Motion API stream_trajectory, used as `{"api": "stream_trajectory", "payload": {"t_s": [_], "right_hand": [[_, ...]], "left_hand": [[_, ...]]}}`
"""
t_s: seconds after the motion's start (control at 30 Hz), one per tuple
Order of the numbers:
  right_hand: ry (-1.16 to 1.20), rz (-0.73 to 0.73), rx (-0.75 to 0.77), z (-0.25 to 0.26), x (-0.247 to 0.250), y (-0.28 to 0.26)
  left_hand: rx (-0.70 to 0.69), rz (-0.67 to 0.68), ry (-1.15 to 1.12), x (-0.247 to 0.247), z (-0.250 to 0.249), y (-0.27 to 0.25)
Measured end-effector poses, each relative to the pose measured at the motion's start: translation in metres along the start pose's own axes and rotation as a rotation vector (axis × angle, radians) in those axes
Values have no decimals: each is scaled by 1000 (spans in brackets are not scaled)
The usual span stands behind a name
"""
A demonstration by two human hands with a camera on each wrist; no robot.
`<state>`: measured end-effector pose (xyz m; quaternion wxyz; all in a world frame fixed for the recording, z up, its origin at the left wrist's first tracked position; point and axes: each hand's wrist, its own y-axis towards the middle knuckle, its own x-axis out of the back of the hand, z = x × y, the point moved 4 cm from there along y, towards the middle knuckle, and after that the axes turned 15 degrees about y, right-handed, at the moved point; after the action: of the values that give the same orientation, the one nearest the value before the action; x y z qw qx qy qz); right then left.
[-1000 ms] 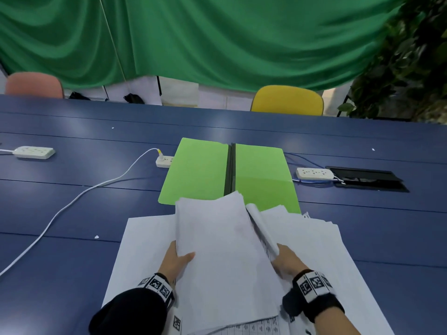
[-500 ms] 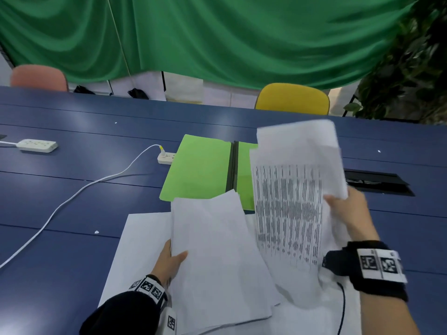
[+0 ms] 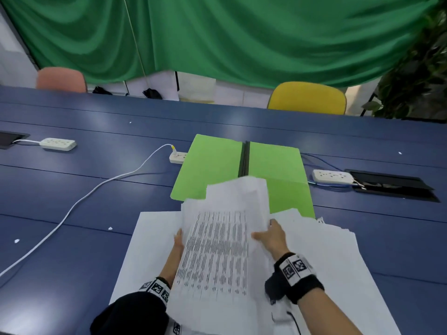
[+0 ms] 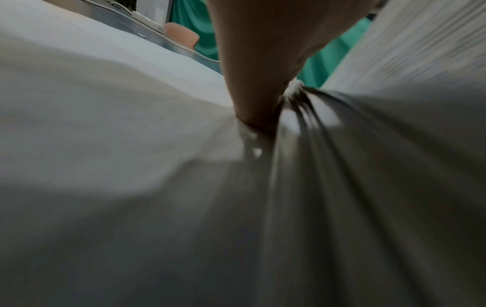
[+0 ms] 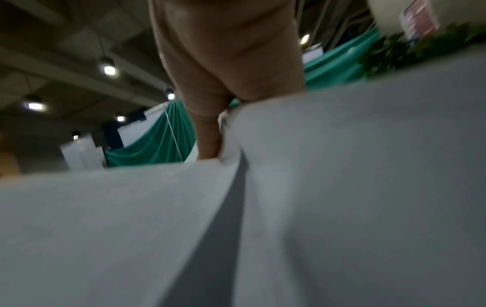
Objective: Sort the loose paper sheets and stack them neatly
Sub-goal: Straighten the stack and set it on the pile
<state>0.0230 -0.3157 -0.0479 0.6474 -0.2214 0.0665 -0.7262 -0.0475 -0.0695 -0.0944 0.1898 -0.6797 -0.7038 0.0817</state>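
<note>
White paper is all over the near edge of the blue table [image 3: 72, 189]. The person holds a bunch of sheets [image 3: 217, 250] up in the middle, with a printed page on top. The left hand [image 3: 178, 240] holds the left edge of the bunch; its fingers are under the paper, so I cannot tell just how they curl. The right hand [image 3: 272, 235] lies on the right side, with the thumb on top and the fingers tucked behind the sheets, pinching them. I think both hands hold the sides so the pages can be lined up.

More loose sheets [image 3: 338, 257] lie flat under and beside the bunch, mostly to the right. An open green folder [image 3: 212, 165] lies just behind, its near edge partly covered by the paper. The left side of the table has lots of room, but a white cable [image 3: 79, 199] runs across it.
</note>
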Motion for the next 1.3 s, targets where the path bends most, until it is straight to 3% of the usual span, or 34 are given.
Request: {"api": "stream_trajectory", "payload": {"t_s": [0.13,0.3,0.43,0.5,0.57,0.77,1.07,1.23,1.3], "right_hand": [[-23,1,12,-13,-5,6],[-94,-204,288,29,30,5],[208,-461,571,83,71,-15],[375,-530,727,107,91,-29],[487,-551,787,121,104,-38],[476,-476,618,97,85,-21],[-197,-120,279,-18,-9,0],[-404,-3,193,-43,-41,-8],[-472,32,160,-49,-43,-8]], "left_hand": [[20,13,30,3,10,1],[-7,-42,144,2,14,3],[25,-76,115,5,18,4],[45,-90,119,5,19,5],[69,-112,137,4,20,6],[101,-163,90,5,21,10],[153,-161,80,4,12,9],[203,-35,-167,-3,7,2],[158,-47,-145,1,9,2]]}}
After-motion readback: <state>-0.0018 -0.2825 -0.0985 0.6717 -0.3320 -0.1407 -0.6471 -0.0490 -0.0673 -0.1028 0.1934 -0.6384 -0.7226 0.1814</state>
